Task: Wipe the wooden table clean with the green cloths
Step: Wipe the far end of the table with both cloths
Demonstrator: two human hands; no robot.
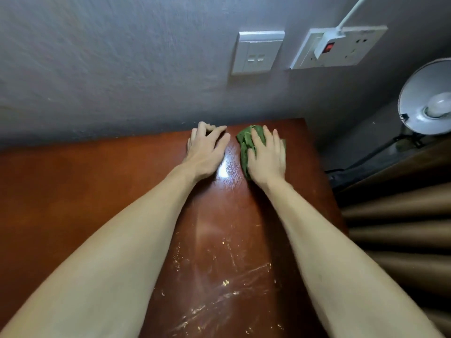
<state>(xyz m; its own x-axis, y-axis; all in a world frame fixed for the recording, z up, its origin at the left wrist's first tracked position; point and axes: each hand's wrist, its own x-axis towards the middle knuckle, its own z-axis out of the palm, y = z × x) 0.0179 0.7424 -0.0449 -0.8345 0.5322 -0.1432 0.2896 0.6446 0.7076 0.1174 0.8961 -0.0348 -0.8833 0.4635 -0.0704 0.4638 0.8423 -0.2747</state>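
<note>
1. Green cloth is lying bunched at the far right of the table, close to the wall, under the right hand.
2. Right fingers are lying straight and close together, pressing the cloth down.
3. Left hand is resting just beside it, its fingers spread, slightly bent and touching bare wood.
4. Crumbs are lying on the near part of the table.

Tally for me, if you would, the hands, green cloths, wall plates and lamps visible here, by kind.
hands: 2 (left hand, right hand)
green cloth: 1
wall plates: 2 (light switch, socket plate)
lamp: 1
total: 6
</note>
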